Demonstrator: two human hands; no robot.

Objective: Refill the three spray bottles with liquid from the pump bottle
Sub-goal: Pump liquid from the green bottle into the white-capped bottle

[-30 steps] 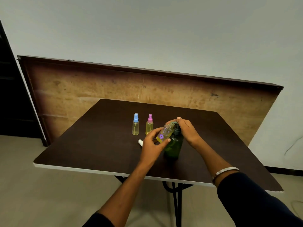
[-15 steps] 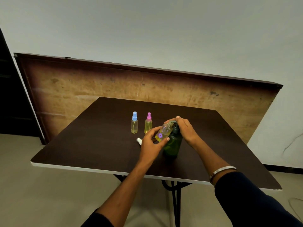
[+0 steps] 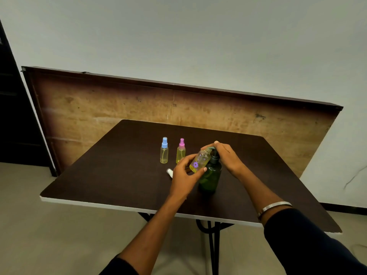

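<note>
Left hand [image 3: 185, 175] grips tilted capless spray bottle [image 3: 199, 160] under green pump bottle [image 3: 211, 176] nozzle on tabletop [image 3: 119, 175], right hand [image 3: 228, 157] pressing pump head; likely filling third bottle, then recap.

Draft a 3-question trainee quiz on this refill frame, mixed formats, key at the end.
1. True or false: the left hand holds the uncapped flower-print spray bottle tilted toward the green pump bottle.
2. Which capped bottle stands nearest the left hand? A) blue-capped spray bottle B) pink-capped spray bottle C) neither, both lie flat
3. Fill in: the right hand rests on the pump bottle's ____.

Key: 1 true; 2 B; 3 pump head. The white spray cap lies on the table.
</note>
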